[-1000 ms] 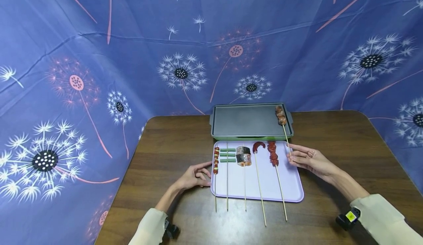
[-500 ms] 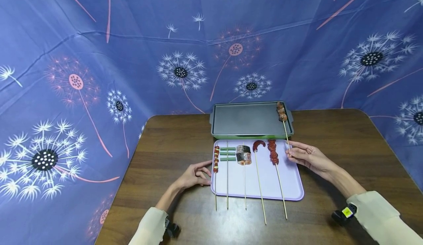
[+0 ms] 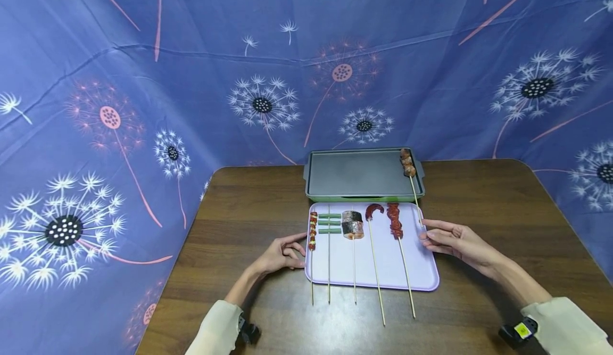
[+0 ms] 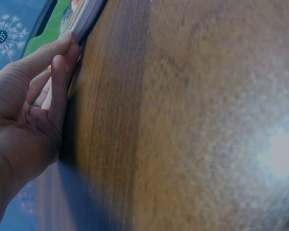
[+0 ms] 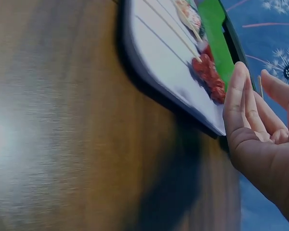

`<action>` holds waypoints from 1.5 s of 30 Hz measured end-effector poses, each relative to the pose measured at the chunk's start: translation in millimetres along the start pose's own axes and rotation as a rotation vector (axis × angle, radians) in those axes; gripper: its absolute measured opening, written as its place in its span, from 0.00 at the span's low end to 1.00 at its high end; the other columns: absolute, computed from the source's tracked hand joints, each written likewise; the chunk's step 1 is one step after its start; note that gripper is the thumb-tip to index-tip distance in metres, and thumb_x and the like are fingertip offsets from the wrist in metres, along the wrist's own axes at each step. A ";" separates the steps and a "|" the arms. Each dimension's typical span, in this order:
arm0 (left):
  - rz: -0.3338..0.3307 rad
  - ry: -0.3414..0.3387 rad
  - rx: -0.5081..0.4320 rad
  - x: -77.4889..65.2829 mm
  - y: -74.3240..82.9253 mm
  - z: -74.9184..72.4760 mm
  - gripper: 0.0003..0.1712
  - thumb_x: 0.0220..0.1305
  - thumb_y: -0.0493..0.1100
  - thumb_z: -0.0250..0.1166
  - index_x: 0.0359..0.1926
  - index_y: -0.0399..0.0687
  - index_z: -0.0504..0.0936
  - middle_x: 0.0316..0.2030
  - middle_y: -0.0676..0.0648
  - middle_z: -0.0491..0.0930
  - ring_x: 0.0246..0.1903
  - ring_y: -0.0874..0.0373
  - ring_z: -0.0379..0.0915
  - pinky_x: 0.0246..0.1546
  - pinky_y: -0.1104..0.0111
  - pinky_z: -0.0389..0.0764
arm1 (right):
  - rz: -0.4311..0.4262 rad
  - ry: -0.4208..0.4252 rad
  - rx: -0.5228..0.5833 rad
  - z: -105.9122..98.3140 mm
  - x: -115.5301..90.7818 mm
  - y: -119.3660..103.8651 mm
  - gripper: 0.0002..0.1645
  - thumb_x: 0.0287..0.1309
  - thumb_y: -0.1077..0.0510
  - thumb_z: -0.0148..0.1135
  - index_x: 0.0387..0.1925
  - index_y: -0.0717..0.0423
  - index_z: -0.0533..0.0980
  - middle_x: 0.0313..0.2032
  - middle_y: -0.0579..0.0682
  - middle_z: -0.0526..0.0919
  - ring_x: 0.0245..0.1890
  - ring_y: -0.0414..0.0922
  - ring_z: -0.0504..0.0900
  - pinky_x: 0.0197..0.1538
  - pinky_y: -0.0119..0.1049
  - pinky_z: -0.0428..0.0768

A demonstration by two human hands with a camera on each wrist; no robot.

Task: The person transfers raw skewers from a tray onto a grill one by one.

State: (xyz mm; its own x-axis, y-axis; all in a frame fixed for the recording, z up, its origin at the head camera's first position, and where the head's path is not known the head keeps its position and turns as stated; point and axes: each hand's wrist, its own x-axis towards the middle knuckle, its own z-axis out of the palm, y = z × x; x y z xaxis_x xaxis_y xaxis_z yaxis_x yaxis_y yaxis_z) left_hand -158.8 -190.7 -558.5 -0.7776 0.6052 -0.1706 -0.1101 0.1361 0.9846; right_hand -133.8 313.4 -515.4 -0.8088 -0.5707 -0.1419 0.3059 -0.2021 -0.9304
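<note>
A skewer of browned meat chunks [image 3: 407, 163] lies on the right end of the grey griddle [image 3: 354, 171], its stick slanting forward over the griddle's front edge. Just beside the stick's near end is my right hand [image 3: 457, 243], fingers extended and nothing between them; in the right wrist view the thumb and fingers [image 5: 238, 91] stand apart. My left hand [image 3: 280, 254] holds the left rim of the pale purple tray [image 3: 426, 270], thumb and index finger at the rim and other fingers curled. The left wrist view shows the fingertips [image 4: 67, 41] at that rim.
Across the tray lie several skewers: small red-and-green pieces [image 3: 313, 232], green stalks [image 3: 335, 223], fish chunks [image 3: 353, 224], a dark red curl [image 3: 373, 209] and red meat [image 3: 394, 222]. Their sticks overhang the tray's front edge. Patterned blue cloth [image 3: 201, 105] hangs behind the wooden table [image 3: 239, 200].
My right hand has let go of the meat skewer's stick and drawn slightly right and toward me. The skewer stays on the griddle. My left hand has not moved.
</note>
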 end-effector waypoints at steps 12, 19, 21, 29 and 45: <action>-0.006 -0.005 -0.009 -0.8 -0.8 0.2 0.47 0.58 0.24 0.70 0.76 0.33 0.60 0.48 0.25 0.78 0.31 0.68 0.84 0.28 0.75 0.81 | 0.033 0.026 -0.109 27.4 -31.8 22.7 0.27 0.76 0.68 0.49 0.72 0.53 0.69 0.56 0.55 0.87 0.55 0.39 0.86 0.58 0.38 0.83; -0.002 -0.016 0.003 -2.4 2.7 -2.1 0.46 0.59 0.24 0.69 0.76 0.32 0.59 0.49 0.25 0.77 0.32 0.68 0.84 0.29 0.75 0.81 | 0.014 0.010 -0.106 43.3 -47.6 36.0 0.27 0.76 0.68 0.48 0.72 0.54 0.69 0.55 0.55 0.87 0.54 0.42 0.87 0.57 0.41 0.83; -0.006 -0.020 0.002 -2.6 3.6 -2.1 0.47 0.59 0.24 0.69 0.76 0.32 0.59 0.49 0.24 0.77 0.32 0.68 0.85 0.29 0.75 0.81 | 0.002 0.000 -0.097 47.5 -51.1 40.4 0.27 0.76 0.69 0.47 0.71 0.53 0.70 0.54 0.54 0.87 0.53 0.43 0.87 0.57 0.41 0.83; -0.028 -0.013 0.001 -2.0 4.9 -0.8 0.47 0.59 0.24 0.70 0.77 0.34 0.59 0.50 0.26 0.78 0.33 0.68 0.85 0.30 0.75 0.81 | -0.113 -0.102 -0.088 61.7 -56.1 58.1 0.29 0.74 0.74 0.44 0.72 0.60 0.67 0.54 0.59 0.86 0.54 0.45 0.87 0.55 0.40 0.84; 0.011 -0.014 0.025 -0.8 -1.1 -1.7 0.46 0.59 0.23 0.69 0.76 0.32 0.59 0.49 0.21 0.76 0.32 0.68 0.84 0.29 0.76 0.80 | -0.149 -0.177 -0.054 75.7 -57.6 75.5 0.33 0.73 0.77 0.43 0.74 0.58 0.64 0.53 0.60 0.85 0.54 0.46 0.86 0.55 0.42 0.84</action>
State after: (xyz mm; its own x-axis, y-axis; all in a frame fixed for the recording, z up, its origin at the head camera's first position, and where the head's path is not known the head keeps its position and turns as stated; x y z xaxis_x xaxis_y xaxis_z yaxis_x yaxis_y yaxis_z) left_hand -159.1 -192.7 -559.3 -0.7702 0.6172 -0.1609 -0.0866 0.1488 0.9851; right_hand -26.0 270.8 -551.8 -0.7411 -0.6691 0.0556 0.1585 -0.2549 -0.9539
